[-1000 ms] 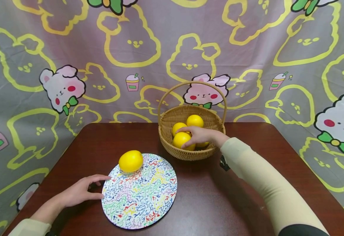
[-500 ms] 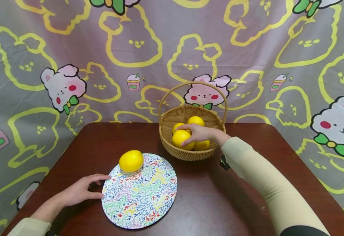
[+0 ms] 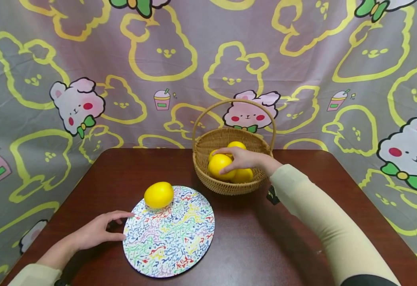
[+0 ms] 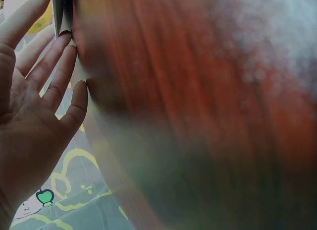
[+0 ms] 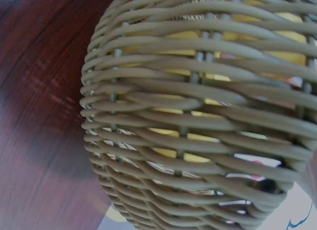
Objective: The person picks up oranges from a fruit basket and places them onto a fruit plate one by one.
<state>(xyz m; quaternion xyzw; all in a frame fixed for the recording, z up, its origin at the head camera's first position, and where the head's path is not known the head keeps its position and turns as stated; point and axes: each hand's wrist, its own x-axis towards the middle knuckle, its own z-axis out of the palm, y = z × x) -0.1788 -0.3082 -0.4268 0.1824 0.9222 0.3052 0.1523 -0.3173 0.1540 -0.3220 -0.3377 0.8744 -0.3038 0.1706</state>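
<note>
Gripping a lemon [image 3: 220, 165] inside the basket [image 3: 229, 186] near the tabletop's far edge, the right hand [image 3: 244, 159] curled round it; the left hand [image 3: 95, 232], fingers relaxed, steadied the plate [image 3: 169, 238].

The head view looks forward and down from above the near edge of the desk [image 3: 251, 246], taking in the whole top, both hands, the plate [image 3: 169, 234], the basket [image 3: 229, 184] and the patterned cloth [image 3: 301, 71] hung behind. The left wrist view sits very close beside the left hand [image 4: 29, 121], looking along the palm towards the fingers; the plate's rim [image 4: 81, 79] and the desk [image 4: 198, 91] fill the rest, blurred by nearness. The right wrist view looks from low and very near at the basket's woven wall [image 5: 198, 121], with desk [image 5: 34, 116] at its left. The basket and desk appear in both head and right wrist views; plate and left hand [image 3: 94, 234] in head and left wrist views.
</note>
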